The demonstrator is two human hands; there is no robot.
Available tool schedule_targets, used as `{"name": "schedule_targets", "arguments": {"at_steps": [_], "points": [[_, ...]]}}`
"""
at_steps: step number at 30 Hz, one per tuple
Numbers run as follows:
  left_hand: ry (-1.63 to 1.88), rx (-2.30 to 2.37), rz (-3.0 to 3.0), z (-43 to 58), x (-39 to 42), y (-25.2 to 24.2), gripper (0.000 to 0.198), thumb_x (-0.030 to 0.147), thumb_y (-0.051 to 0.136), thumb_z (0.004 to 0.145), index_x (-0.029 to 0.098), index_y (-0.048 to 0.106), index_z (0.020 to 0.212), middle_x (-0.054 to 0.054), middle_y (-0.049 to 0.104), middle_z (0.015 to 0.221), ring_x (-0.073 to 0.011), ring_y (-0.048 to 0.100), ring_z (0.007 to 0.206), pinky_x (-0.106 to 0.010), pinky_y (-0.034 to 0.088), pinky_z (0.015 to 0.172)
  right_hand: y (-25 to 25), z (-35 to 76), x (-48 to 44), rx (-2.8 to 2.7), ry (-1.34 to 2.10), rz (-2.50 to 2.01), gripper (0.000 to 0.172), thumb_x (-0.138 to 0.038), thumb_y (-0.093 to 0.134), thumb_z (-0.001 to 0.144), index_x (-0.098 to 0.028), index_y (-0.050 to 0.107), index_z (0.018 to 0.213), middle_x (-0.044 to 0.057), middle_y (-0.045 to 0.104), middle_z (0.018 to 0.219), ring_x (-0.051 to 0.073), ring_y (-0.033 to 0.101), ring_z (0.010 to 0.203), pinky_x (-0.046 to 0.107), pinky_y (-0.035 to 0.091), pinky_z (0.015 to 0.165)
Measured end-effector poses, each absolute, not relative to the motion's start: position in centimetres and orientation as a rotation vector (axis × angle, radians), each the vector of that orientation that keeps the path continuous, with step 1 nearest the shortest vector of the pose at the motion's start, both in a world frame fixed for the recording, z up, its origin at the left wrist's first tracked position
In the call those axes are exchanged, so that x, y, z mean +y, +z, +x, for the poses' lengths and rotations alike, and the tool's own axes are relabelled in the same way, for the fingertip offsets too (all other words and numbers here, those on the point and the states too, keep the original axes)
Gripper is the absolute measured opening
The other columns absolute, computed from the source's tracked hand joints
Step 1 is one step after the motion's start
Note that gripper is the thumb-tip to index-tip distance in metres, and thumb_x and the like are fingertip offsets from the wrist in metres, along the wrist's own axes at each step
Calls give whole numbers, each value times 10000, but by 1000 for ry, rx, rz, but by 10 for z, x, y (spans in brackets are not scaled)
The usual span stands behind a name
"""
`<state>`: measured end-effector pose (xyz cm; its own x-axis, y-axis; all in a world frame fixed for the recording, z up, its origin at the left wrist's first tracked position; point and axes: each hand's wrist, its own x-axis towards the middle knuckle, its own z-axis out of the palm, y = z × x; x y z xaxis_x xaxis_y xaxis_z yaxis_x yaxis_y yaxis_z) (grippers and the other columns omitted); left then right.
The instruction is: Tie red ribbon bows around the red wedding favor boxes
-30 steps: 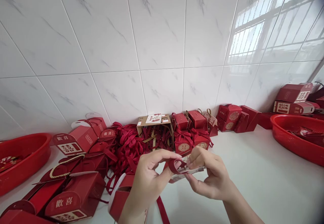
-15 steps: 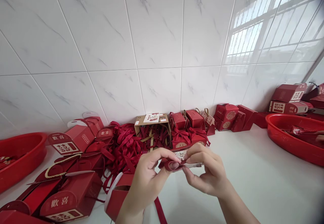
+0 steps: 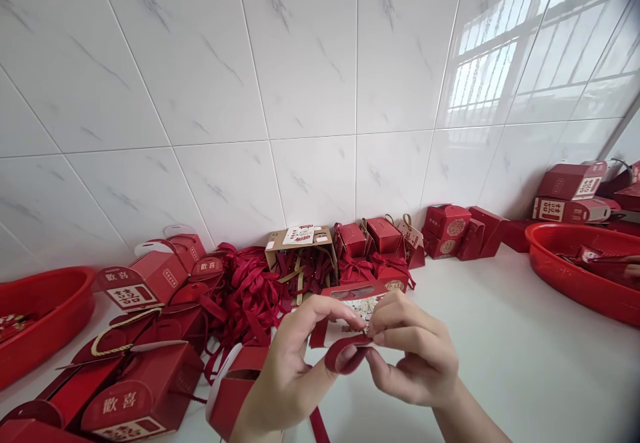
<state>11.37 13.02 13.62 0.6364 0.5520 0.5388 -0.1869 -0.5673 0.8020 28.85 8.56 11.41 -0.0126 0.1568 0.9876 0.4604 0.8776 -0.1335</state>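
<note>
My left hand and my right hand meet at the middle front. A dark red ribbon makes a loop around my left thumb, and the left fingers close over it. Pinched against my left fingertips, the right fingers grip the ribbon near its middle; the exact crossing is hidden. Just behind the fingers is a small gift box, red on top with a cut-out slot and a pale floral front, partly covered by both hands. Below my left wrist, another ribbon strip lies on the white table.
To the left are a tangled ribbon pile, several red gift boxes and a red basin. A brown open carton stands by the tiled wall beside small boxes. Another red basin sits right, a person's hand at its edge.
The ribbon loop around my left thumb has become larger and lower. More of the gift box's slotted top and floral front shows behind my hands. My right hand has shifted slightly rightward and down.
</note>
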Motion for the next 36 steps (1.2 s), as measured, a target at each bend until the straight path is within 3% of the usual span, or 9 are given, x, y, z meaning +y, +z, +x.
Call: {"name": "schedule_targets", "arguments": {"at_steps": [7, 13, 19, 24, 30, 36], "points": [[1095, 195, 1906, 117, 129, 130, 202, 223, 562, 900, 274, 544, 1095, -61, 654, 985, -211, 621, 933, -356, 537, 823, 113, 289, 84, -1521, -183, -537, 286, -15, 640, 713, -199, 599, 928, 36, 610, 748, 152, 558, 614, 309, 458, 537], [1156, 228, 1827, 122, 133, 129, 243, 119, 597, 881, 277, 509, 1043, -3, 659, 902, -142, 629, 864, -260, 541, 775, 114, 287, 83, -1487, -33, -606, 238, -44, 670, 737, -215, 606, 889, 30, 625, 746, 150, 568, 617, 290, 478, 548], [1174, 297, 1788, 122, 131, 133, 255, 127, 600, 887, 261, 488, 1073, 11, 677, 853, -111, 629, 802, -190, 522, 714, 113, 293, 83, -1542, 324, -724, 382, -151, 713, 792, -259, 658, 1155, 28, 644, 827, 152, 611, 745, 268, 516, 657], [1189, 328, 1782, 121, 131, 133, 264, 148, 616, 880, 257, 480, 1079, 9, 679, 838, -115, 613, 757, -189, 512, 656, 114, 292, 84, -1552, 372, -718, 206, -187, 694, 807, -240, 727, 1004, 37, 625, 841, 138, 594, 723, 247, 490, 621], [1173, 360, 1777, 123, 129, 134, 236, 171, 618, 884, 251, 479, 1057, 4, 673, 839, -125, 620, 774, -207, 523, 674, 116, 288, 86, -1533, 196, -713, 75, -172, 680, 774, -196, 664, 843, 24, 602, 758, 134, 552, 680, 250, 457, 602], [1212, 415, 1700, 129, 122, 135, 256, 225, 657, 860, 229, 482, 1048, 8, 663, 802, -109, 598, 704, -191, 497, 627, 109, 283, 90, -1455, 102, -702, 126, -181, 698, 725, -192, 578, 690, -10, 514, 657, 110, 482, 578, 232, 392, 516]]}}
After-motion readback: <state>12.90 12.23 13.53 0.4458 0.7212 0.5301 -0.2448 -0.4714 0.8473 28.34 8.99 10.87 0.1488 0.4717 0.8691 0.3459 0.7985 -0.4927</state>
